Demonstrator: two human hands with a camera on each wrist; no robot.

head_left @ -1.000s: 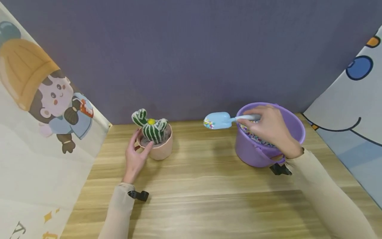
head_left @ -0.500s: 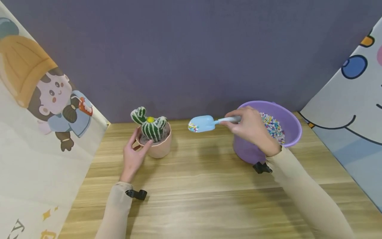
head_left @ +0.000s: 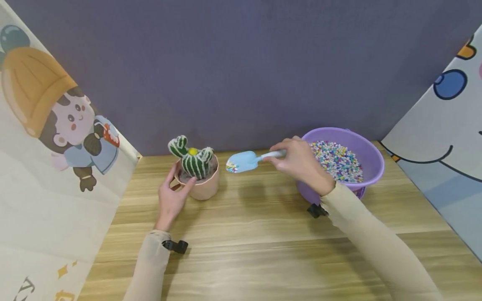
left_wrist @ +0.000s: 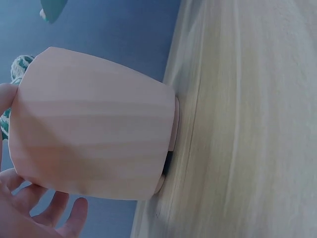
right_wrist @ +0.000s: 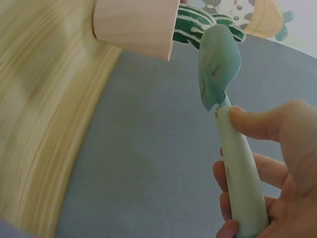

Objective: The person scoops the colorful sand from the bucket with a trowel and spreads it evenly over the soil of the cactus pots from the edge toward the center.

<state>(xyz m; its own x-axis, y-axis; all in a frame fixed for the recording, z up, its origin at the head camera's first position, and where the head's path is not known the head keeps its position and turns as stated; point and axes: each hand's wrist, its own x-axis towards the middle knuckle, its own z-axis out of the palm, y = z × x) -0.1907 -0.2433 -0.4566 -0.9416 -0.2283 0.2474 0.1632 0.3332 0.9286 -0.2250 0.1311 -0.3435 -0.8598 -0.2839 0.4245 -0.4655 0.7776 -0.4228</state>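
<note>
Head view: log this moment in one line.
left hand: grips pink pot holding cactus | right hand: holds blue scoop, beads at tip, right of pot | purple bucket: more beads inside

The bucket (head_left: 370,163) is made of smooth plastic with a faint gloss. A smooth plastic look is also shown by the trowel (head_left: 244,161). The pot (head_left: 205,190) is finished smooth and matt. The cactus (head_left: 195,166) is edged with rough, fuzzy fibre. The surface (head_left: 244,246) is patterned with wood grain; the backdrop (head_left: 244,75) is faced with matt, cloth-like material.
</note>
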